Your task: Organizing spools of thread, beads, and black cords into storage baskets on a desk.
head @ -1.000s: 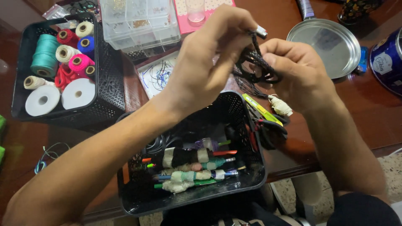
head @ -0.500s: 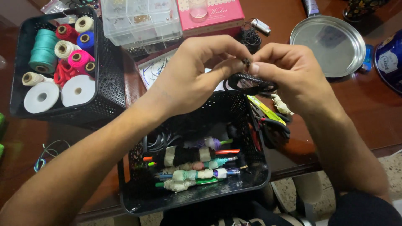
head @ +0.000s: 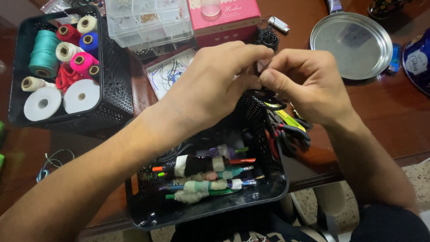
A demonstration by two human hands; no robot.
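My left hand and my right hand meet fingertip to fingertip above a black plastic basket. Both pinch a tangle of thin black cord that loops down under my right fingers. The basket below holds several sticks wound with thread in black, green and cream. Pliers with black and yellow handles lie at the basket's right side, under my right hand.
A second black basket at the left holds several spools of coloured thread. Behind the hands stand a clear compartment box and a pink box. A round metal lid lies at the right on the brown wooden table.
Both hands have drawn closer together and lower over the basket, and the black cord is now mostly hidden between the fingertips.
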